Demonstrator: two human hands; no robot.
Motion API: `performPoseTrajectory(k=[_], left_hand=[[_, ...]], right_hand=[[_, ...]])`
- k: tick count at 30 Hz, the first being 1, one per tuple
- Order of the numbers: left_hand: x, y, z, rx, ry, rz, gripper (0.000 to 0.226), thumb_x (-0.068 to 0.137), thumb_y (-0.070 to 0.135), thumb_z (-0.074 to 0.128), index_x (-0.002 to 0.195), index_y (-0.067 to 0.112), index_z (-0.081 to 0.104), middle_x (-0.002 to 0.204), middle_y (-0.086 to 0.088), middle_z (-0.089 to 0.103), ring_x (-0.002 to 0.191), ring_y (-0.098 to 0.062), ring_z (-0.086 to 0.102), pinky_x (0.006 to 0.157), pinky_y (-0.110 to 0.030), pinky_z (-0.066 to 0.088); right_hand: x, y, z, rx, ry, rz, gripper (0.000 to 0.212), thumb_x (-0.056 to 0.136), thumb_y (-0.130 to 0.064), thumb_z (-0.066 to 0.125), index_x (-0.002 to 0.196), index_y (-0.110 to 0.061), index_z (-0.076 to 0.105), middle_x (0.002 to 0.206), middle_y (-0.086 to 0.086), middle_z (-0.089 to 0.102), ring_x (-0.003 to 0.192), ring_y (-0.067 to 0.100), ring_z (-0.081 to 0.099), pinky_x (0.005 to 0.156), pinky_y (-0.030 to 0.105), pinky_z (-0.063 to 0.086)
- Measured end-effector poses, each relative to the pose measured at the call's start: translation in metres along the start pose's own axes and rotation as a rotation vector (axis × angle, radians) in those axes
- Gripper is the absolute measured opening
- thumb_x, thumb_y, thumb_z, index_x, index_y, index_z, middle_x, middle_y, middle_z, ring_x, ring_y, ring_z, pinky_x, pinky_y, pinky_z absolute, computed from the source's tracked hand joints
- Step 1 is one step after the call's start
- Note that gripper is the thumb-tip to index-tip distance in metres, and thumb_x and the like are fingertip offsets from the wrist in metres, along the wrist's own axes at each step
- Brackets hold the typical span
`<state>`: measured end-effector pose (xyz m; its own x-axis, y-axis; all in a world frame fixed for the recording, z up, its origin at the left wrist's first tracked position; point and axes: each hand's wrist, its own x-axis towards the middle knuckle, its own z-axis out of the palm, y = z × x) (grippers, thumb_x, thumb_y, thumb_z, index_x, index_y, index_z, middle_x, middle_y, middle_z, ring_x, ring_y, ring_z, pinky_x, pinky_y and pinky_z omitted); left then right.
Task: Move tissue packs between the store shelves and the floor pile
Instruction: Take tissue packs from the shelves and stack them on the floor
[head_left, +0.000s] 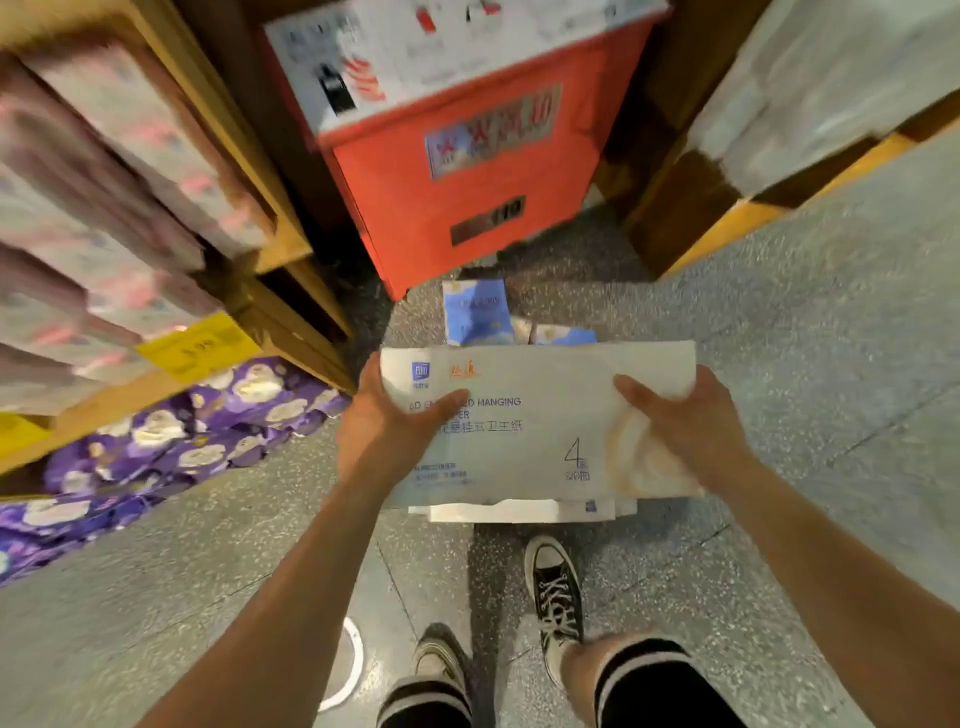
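Wooden shelves (270, 223) at far left, stacked with pink packs (104, 218); purple packs (171, 441) beneath, on floor. Left hand (384, 426) grips left edge of white tissue pack (530, 431), thumb on top. Pack held flat above floor pile (519, 512), blue packs (475, 312) beyond. Right hand (685, 421) clasps right edge, fingers wrapped. Red cabinet (467, 171) behind.

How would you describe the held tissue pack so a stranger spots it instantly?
Start at the red cabinet and drop to the floor below. The white tissue pack sits between both hands, above other packs. Unlike the blue packs behind, it shows a large 4.
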<state>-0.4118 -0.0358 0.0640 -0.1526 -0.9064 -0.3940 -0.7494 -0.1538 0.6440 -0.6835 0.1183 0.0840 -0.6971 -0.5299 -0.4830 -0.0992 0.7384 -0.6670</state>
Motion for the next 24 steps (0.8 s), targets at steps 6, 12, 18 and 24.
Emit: performPoseTrajectory(k=[6,12,18,24], left_hand=[[-0.070,0.118,-0.143,-0.088,0.137,0.052,0.062,0.067,0.068,0.081,0.114,0.034,0.059,0.093,0.023,0.073,0.078,0.011,0.067,0.063,-0.014,0.053],[-0.156,0.196,-0.276,-0.149,0.328,0.017,0.063,0.066,0.067,0.081,0.114,0.034,0.056,0.093,0.021,0.072,0.081,0.002,0.068,0.074,-0.028,0.056],[-0.244,0.191,-0.369,-0.218,0.518,-0.055,0.062,0.067,0.061,0.085,0.112,0.036,0.051,0.089,0.023,0.067,0.077,0.010,0.062,0.058,-0.017,0.046],[-0.348,0.112,-0.435,-0.330,0.744,-0.196,0.067,0.064,0.064,0.086,0.115,0.034,0.055,0.094,0.018,0.071,0.081,0.001,0.067,0.068,-0.026,0.053]], right_hand=[[-0.066,-0.169,-0.090,0.008,-0.077,-0.196,0.057,0.079,-0.057,0.076,0.125,-0.028,0.061,0.108,-0.008,0.069,0.098,0.016,0.065,0.085,0.036,0.052],[-0.144,-0.299,-0.151,0.087,-0.244,-0.364,0.030,0.082,-0.044,0.080,0.106,-0.031,0.068,0.098,-0.015,0.074,0.090,0.007,0.071,0.080,0.032,0.056],[-0.215,-0.378,-0.144,0.086,-0.417,-0.494,0.040,0.078,-0.041,0.084,0.113,-0.026,0.070,0.101,-0.011,0.077,0.094,0.007,0.072,0.085,0.034,0.056],[-0.323,-0.427,-0.075,0.016,-0.667,-0.628,0.041,0.082,-0.035,0.081,0.117,-0.022,0.066,0.106,-0.005,0.075,0.094,0.011,0.071,0.079,0.033,0.055]])
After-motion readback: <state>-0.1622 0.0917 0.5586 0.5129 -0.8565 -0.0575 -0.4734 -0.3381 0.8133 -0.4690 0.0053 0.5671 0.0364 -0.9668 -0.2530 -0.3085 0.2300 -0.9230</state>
